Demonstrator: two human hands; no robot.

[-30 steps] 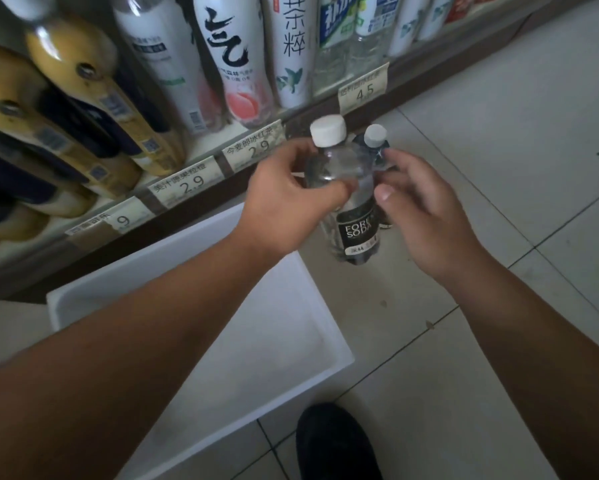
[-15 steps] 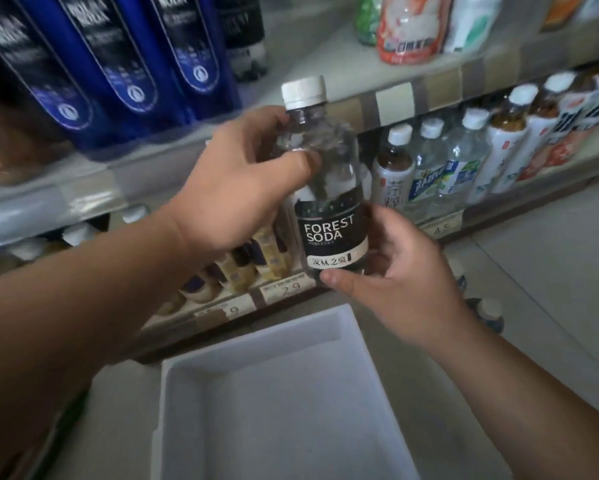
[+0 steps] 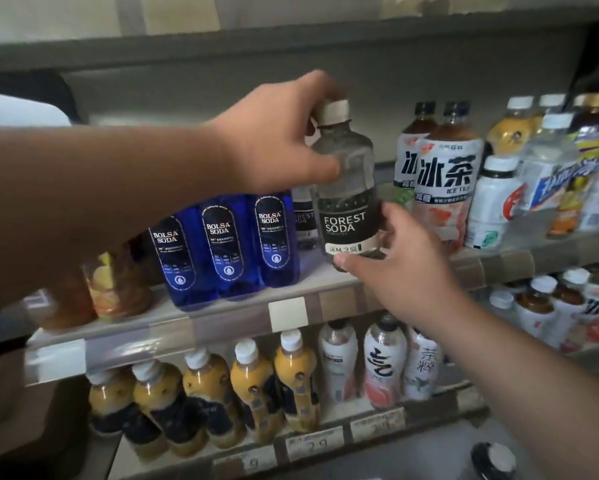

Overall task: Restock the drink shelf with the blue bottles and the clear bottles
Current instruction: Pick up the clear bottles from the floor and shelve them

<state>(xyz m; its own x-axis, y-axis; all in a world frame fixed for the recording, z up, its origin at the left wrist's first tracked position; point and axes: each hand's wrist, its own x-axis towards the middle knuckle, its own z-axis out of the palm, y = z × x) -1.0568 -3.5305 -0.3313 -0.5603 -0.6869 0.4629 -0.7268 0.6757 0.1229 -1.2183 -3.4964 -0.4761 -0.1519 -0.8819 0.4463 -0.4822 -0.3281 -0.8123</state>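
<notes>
A clear bottle with a white cap and a black "FOREST SODA" label is held upright just over the middle shelf. My left hand grips its neck and shoulder from the left. My right hand cups its base from below, thumb under the bottom edge. Right behind it stands another clear bottle, partly hidden. Three blue bottles labelled "BOLSA SODA" stand in a row to the left on the same shelf.
Ice tea bottles and other drinks crowd the shelf to the right. Jars of fruit stand at the left. Yellow drink bottles and white bottles fill the shelf below. A bottle cap shows at the bottom right.
The clear bottle has been lifted from low near the floor and white tray up to the middle shelf. My view has tilted upward; the tray is out of sight.
</notes>
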